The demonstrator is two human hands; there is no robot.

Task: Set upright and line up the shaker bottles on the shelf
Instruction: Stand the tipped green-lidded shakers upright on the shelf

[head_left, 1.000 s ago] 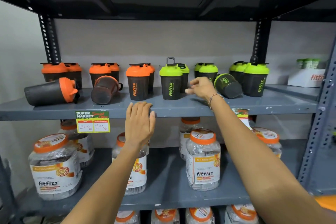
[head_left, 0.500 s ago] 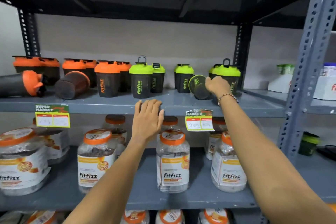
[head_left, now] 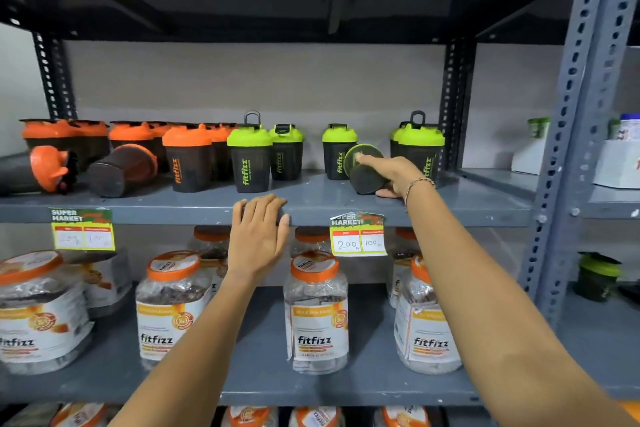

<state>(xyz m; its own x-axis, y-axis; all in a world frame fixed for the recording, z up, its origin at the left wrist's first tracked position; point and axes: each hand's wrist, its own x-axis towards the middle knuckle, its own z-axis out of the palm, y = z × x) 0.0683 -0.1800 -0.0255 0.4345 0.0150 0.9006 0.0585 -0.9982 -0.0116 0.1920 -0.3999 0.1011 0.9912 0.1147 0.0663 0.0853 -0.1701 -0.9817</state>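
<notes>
**Tipped green shaker in hand on the supermarket shelf**

Far to the left of both hands, an orange-lidded shaker [head_left: 45,170] lay on its side on the grey shelf [head_left: 311,199], and beside it a second dark shaker [head_left: 121,168] was tipped over too. Behind and to their right, upright orange-lidded bottles [head_left: 187,158] stood in loose rows. Directly beyond the left hand [head_left: 258,234] stood a green-lidded shaker [head_left: 250,158] with its carry loop raised. That hand lay flat, fingers together and extended, against the shelf's front edge, holding nothing. Between the hands, a price tag [head_left: 358,234] hung from the edge. The right hand [head_left: 398,172] was wrapped around the tipped green-lidded shaker [head_left: 363,166], index finger across its lid and thumb beneath, the bottle tilted with its lid toward the back left. Just behind the right hand, another green-lidded bottle [head_left: 420,149] stood upright beside the upright post [head_left: 453,107]. Below both arms, clear jars [head_left: 315,315] lined the lower shelf.
</notes>
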